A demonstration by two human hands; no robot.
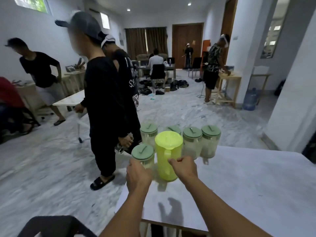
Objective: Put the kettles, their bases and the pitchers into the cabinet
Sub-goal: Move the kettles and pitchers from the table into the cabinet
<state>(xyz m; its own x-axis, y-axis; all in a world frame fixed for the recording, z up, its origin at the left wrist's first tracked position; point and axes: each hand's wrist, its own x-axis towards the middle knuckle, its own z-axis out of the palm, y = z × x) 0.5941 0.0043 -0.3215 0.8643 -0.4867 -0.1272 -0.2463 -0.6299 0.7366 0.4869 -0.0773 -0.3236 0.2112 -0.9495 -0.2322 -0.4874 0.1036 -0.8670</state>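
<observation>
Pitchers stand at the surface (239, 177) corner: one yellow pitcher (168, 151) and five clear, green-lidded ones. My left hand (138, 175) wraps the nearest clear pitcher (142, 152); my right hand (184, 168) curls round the yellow handle.

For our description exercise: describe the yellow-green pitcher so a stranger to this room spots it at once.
On the white table, pitchers stand grouped at the far left corner. The yellow-green pitcher is in their midst, at the right hand. It alone is brightly coloured; the clear pitchers have green lids.
</observation>
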